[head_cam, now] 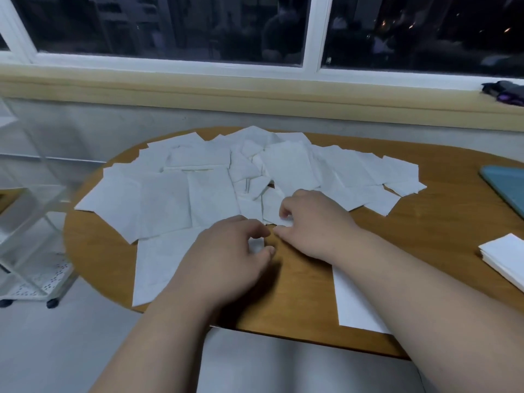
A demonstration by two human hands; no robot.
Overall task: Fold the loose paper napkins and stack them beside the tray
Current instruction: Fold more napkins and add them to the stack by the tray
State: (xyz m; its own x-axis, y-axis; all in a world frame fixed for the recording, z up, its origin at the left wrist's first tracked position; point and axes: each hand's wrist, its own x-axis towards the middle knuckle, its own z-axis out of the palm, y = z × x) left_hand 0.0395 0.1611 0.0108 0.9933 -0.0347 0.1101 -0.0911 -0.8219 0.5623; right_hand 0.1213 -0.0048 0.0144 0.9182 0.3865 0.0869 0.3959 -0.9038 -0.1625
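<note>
Looking down at a wood table (425, 228) next to a dark window (170, 24). Loose napkins (198, 177) are spread flat all over the far half, overlapping each other, from the left edge to a bit right of the middle. Both hands sit close together at the near edge of that mess, almost touching but not quite.

Left hand (226, 256) is palm down with the fingers curled in. There's a bit of white paper showing between thumb and fingertips, so it looks like it's pinching the right corner of the big napkin (158, 265) that lies near-left, partly under the wrist. Right hand (312, 219) is curled tight too, fingertips nipping the near edge of a small napkin (270, 204) in the middle of the pile. Can't tell if those two bits of paper are one sheet or two.

A plain white sheet (354, 304) lies flat at the near edge, half under the right forearm. Over at the right, a neat stack (507, 256) of folded napkins sits on the table. Farther back a blue-green tray (507, 185) pokes in from the right edge, apart from the stack. On the left, off the table, is a clear cart (28, 222) on wheels. Some dark thing (504, 92) sits on the sill, far right.
</note>
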